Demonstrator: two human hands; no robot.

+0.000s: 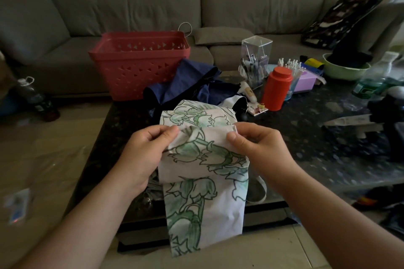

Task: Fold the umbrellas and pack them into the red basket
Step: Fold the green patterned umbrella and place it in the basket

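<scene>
I hold a white umbrella with green flower print (pixel 203 172) above the near edge of the dark table. My left hand (pixel 145 150) pinches its fabric on the left, and my right hand (pixel 260 146) pinches a fold on the right. The lower part of the canopy hangs down past the table edge. A navy blue umbrella (pixel 188 85) lies crumpled on the table beyond it. The red basket (pixel 140 63) stands at the far left corner of the table, and I see nothing inside it.
On the dark table (pixel 306 153) to the right stand a red bottle (pixel 276 87), a clear pen holder (pixel 254 61), a purple box (pixel 305 83), a green bowl (pixel 345 67) and a knife (pixel 349 120). A grey sofa (pixel 153 6) runs behind. A bottle (pixel 35 96) stands on the floor at left.
</scene>
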